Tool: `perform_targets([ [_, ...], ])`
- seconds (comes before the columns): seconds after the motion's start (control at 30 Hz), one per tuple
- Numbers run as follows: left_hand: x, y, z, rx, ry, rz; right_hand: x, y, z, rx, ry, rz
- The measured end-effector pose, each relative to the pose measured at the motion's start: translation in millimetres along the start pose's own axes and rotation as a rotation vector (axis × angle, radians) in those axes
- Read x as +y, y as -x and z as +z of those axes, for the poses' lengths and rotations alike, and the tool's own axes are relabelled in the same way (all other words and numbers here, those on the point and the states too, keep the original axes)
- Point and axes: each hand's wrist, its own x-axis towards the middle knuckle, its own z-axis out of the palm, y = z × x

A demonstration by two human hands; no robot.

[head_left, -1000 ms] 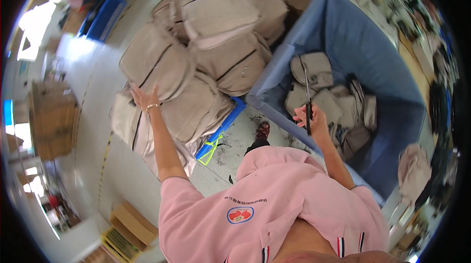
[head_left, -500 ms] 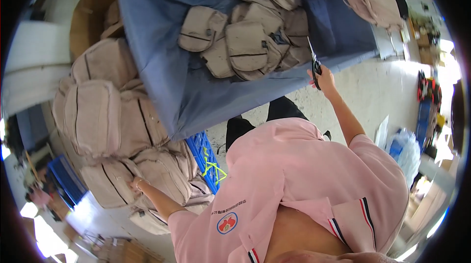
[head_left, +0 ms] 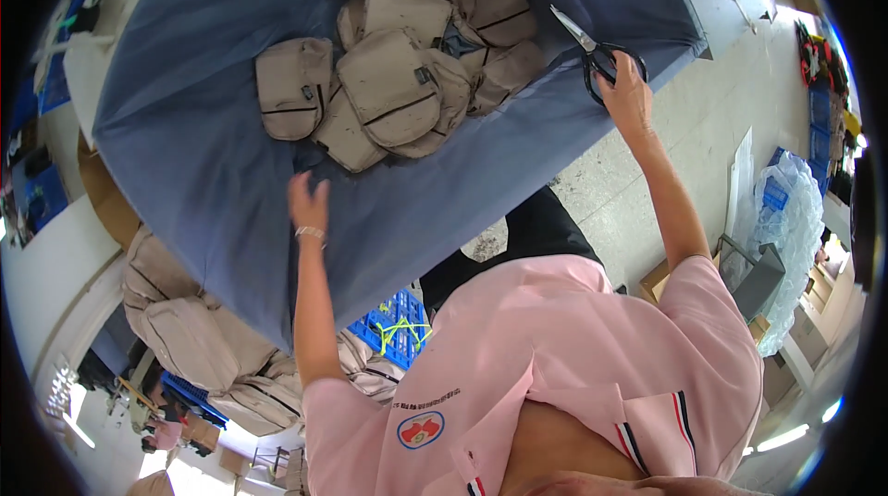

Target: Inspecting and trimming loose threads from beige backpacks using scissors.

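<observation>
Black-handled scissors [head_left: 592,44] are in my right hand [head_left: 627,93], their blades pointing up and left over the near right side of a large blue fabric-lined bin [head_left: 217,80]. My left hand [head_left: 307,202] is over the bin's near left part, fingers apart and holding nothing; it is slightly blurred. Just beyond it lies a beige backpack [head_left: 294,89] with a dark zipper line. Several more beige backpacks [head_left: 388,89] are heaped in the middle of the bin, overlapping one another.
More beige backpacks [head_left: 190,343] are piled outside the bin at lower left. A blue plastic crate [head_left: 400,322] with yellow-green cord stands close to my body. Clear plastic wrapping [head_left: 791,237] and a cardboard box [head_left: 655,281] are on my right.
My left hand has left the backpack pile outside and moved up over the bin. My right hand still holds the scissors, whose blades now look parted. The view has shifted.
</observation>
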Motion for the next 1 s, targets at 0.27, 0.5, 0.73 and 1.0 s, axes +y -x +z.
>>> perform_targets([
  [0.27,-6.6,-71.5,322.0,-0.557,0.431,-0.681,18.4,-25.2,8.7,-0.053,-0.105,0.146],
  [0.5,-54.6,-67.3,481.8,0.007,1.173,-1.829,16.8,-21.5,8.1,-0.034,-0.035,0.184],
  [0.73,-72.0,-91.3,480.9,0.477,1.775,-1.541,21.9,-23.6,9.4,-0.083,-0.070,0.208],
  [1.0,-41.8,-97.0,353.9,0.244,1.815,-1.117,12.1,-31.2,4.8,-0.165,-0.110,0.167],
])
